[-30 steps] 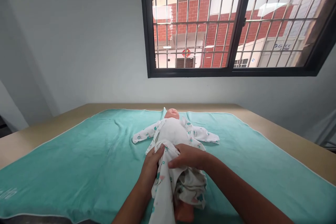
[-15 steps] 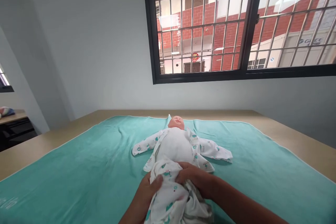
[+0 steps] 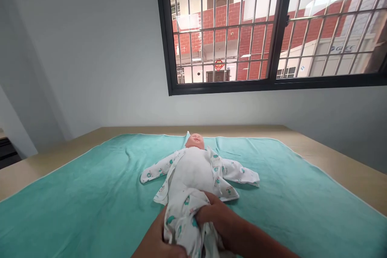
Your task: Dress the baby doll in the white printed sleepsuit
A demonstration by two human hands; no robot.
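Note:
A baby doll [image 3: 195, 141] lies on its back, its head toward the wall, on a green blanket [image 3: 99, 193]. An open white printed jacket [image 3: 157, 169] covers its arms, and its white body front shows between the flaps. White printed baby pants [image 3: 181, 221] are bunched around the doll's lower body and legs. My left hand [image 3: 160, 238] is closed on the cloth at the left, low in the view. On the right side, my right hand [image 3: 216, 219] grips the pants near the waist, thumb on top. The doll's legs are hidden by the cloth.
The blanket lies on a wooden table [image 3: 314, 149] that stands against a grey wall [image 3: 90, 56]. Above the table is a barred window [image 3: 223, 28] with a dark frame. Part of other dark furniture [image 3: 7, 153] shows at the far left.
My left hand has moved down along the pants toward me. My right hand still grips near the waist, slightly lower. The whole view has shifted a little.

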